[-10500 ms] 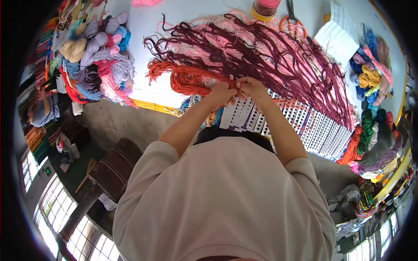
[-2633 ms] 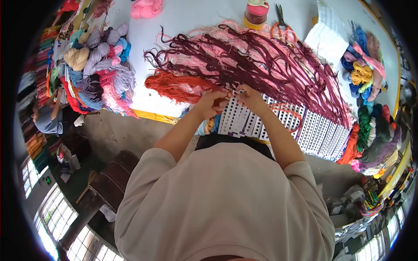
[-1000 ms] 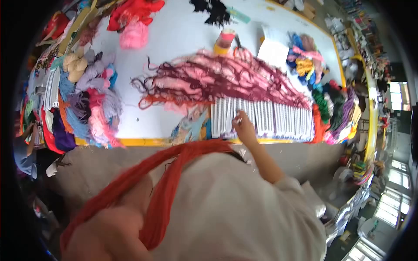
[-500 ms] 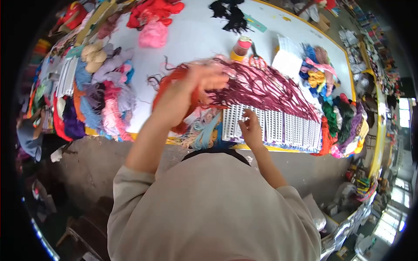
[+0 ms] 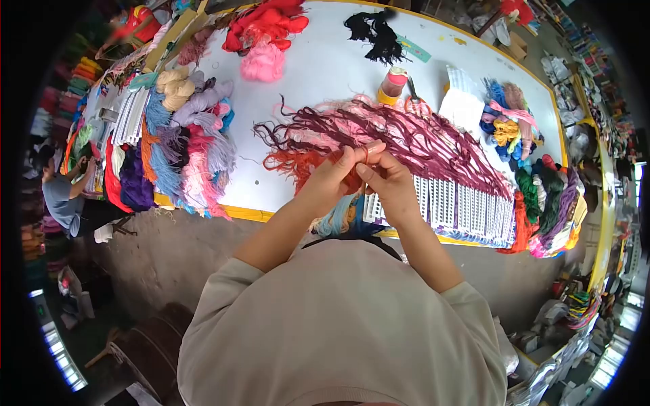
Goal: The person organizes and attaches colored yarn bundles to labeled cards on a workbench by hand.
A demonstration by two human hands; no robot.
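Note:
My left hand (image 5: pixel 335 172) and my right hand (image 5: pixel 393 187) meet over the near edge of the table, fingertips pinched together on orange-red thread (image 5: pixel 296 162). A loop of it shows between the fingers; the rest trails to the left under my left hand. Just beyond lies a wide spread of maroon and pink threads (image 5: pixel 420 139). Below and to the right of my right hand stands a row of white cards with dark holes (image 5: pixel 467 206). Light blue thread (image 5: pixel 335 220) hangs at the table edge under my hands.
The white table (image 5: pixel 237 179) carries coloured yarn bundles (image 5: pixel 196 142) at left and more skeins (image 5: pixel 542 196) at right. Farther back are red yarn (image 5: pixel 267 27), black yarn (image 5: pixel 374 34), a thread cone (image 5: pixel 393 84), scissors (image 5: pixel 415 99) and white sheets (image 5: pixel 462 98). A person (image 5: pixel 64 196) is at the far left.
My left hand has come down and right from above the orange-red thread, and my right hand has risen to meet it. Both are now closed on the thread. The view has shifted slightly.

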